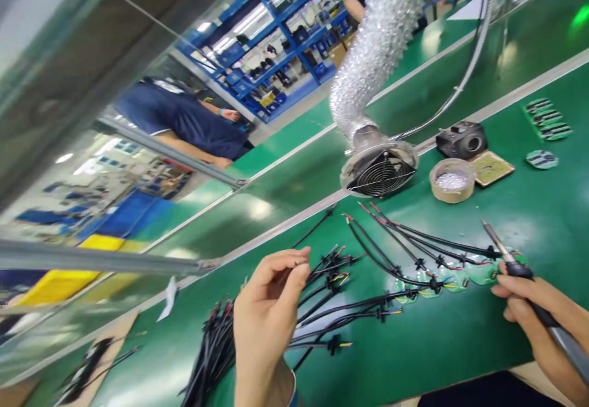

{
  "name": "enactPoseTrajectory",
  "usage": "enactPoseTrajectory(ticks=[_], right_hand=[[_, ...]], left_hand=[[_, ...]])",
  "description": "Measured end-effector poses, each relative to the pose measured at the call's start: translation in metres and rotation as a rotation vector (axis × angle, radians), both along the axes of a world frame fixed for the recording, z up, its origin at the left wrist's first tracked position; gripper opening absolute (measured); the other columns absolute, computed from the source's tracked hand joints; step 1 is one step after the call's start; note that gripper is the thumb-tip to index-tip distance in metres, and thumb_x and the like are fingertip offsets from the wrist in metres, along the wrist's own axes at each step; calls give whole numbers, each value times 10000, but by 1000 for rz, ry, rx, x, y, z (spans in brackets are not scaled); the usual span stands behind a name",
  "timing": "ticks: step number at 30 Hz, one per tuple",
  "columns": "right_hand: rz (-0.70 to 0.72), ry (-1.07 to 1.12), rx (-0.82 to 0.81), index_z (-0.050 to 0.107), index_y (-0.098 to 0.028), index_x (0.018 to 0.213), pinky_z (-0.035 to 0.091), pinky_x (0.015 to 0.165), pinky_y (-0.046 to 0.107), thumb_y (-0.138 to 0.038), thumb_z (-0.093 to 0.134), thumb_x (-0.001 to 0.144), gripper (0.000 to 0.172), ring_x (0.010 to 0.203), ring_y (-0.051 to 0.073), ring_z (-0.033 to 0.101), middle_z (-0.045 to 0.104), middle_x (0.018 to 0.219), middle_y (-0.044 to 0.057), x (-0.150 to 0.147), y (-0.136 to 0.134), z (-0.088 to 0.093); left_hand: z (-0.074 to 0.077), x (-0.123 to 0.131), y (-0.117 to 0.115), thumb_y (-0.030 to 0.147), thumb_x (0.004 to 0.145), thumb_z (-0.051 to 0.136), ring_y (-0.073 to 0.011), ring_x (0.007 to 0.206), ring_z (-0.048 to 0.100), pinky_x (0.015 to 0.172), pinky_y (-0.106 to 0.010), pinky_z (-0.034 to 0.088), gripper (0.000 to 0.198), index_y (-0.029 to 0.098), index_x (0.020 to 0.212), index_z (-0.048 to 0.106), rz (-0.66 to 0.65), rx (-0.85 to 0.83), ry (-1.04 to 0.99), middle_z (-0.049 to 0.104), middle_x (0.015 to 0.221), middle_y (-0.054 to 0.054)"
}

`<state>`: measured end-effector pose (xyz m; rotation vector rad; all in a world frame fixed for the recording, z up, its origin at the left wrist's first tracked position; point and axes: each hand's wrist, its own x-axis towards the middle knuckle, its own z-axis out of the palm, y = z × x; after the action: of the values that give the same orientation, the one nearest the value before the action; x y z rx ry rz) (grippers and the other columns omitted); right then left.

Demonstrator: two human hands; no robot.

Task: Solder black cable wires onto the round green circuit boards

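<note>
My right hand (543,315) is wrapped round the dark handle of a soldering iron (519,270), its metal tip pointing up and left above the mat. Just below the tip lies a row of small round green circuit boards (481,272), with black cables (427,238) running to them. My left hand (271,315) is raised over loose cables, thumb and forefinger pinched together; what they hold, if anything, is too small to make out. Several cables with coloured wire ends (338,281) lie just behind it, partly hidden by the hand.
A thick bundle of black cables (211,355) lies left. A fume fan (381,174) hangs from a silver duct (377,45). Behind the boards stand a tape roll (451,181), a yellow sponge (492,168) and a black holder (461,140). Other people stand across the bench.
</note>
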<state>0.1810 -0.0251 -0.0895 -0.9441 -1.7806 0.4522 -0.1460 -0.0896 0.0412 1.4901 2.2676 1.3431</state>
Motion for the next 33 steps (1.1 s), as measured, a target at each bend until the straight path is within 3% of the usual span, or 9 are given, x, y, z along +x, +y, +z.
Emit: enactPoseTrajectory(ticks=[1, 4, 7, 10, 15, 20, 27, 30, 33], right_hand=[[0, -41, -47, 707, -266, 1110, 619, 632, 198, -241, 629, 907, 219, 683, 156, 733, 755, 1011, 17, -2, -1, 6], [16, -16, -121, 660, -253, 1101, 611, 798, 209, -254, 619, 914, 191, 824, 146, 740, 740, 1049, 13, -10, 1, 19], [38, 108, -97, 621, -239, 1097, 600, 850, 236, -186, 658, 874, 232, 909, 156, 726, 727, 1028, 24, -15, 5, 25], [21, 203, -95, 609, -236, 1051, 603, 793, 244, -123, 645, 864, 222, 863, 150, 715, 716, 938, 15, -16, 9, 25], [-33, 215, -114, 613, -234, 1010, 587, 696, 207, -115, 637, 873, 183, 788, 130, 708, 705, 880, 4, -17, 14, 25], [-96, 258, -159, 608, -207, 1019, 579, 685, 205, -153, 647, 883, 151, 764, 126, 694, 677, 871, 21, -25, 12, 21], [-153, 347, -1, 563, -198, 1004, 587, 702, 230, -58, 650, 843, 231, 702, 110, 674, 671, 825, -3, -46, 5, 22], [-62, 325, 22, 564, -207, 989, 581, 625, 235, -13, 636, 819, 268, 668, 114, 658, 671, 785, -13, -41, 2, 23], [-13, 247, 53, 605, -191, 1047, 592, 672, 284, 28, 634, 797, 333, 752, 145, 669, 698, 851, 22, -23, 3, 16]], left_hand=[[0, 17, 9, 249, 862, 661, -181, 848, 691, 751, -291, 555, 37, 229, 830, 662, -114, 23, -58, 692, 865, 10], [-13, 82, 40, 243, 822, 738, -131, 641, 624, 596, -224, 487, 54, 214, 783, 713, -546, -180, -129, 683, 728, 10], [-34, 135, 62, 175, 795, 751, -116, 622, 580, 571, -207, 428, 47, 188, 765, 718, -687, -317, -210, 668, 704, 3], [-46, 154, 72, 151, 792, 726, -111, 623, 551, 570, -205, 401, 56, 180, 748, 707, -714, -405, -261, 653, 708, 1], [-46, 153, 76, 245, 818, 669, -82, 533, 519, 493, -190, 366, 95, 165, 769, 683, -696, -526, -447, 603, 708, 3], [-49, 159, 73, 369, 827, 641, -50, 419, 531, 390, -162, 311, 226, 159, 752, 603, -557, -520, -731, 558, 740, 12], [-52, 158, 76, 564, 754, 692, -47, 352, 390, 347, -159, 213, 409, 188, 771, 529, -390, -519, -982, 438, 538, 87], [-50, 151, 84, 457, 775, 672, -58, 413, 391, 410, -179, 276, 301, 173, 729, 583, -451, -628, -836, 472, 549, 66], [-52, 147, 89, 239, 761, 624, -92, 513, 465, 509, -211, 333, 108, 170, 685, 658, -552, -745, -428, 571, 590, 27]])
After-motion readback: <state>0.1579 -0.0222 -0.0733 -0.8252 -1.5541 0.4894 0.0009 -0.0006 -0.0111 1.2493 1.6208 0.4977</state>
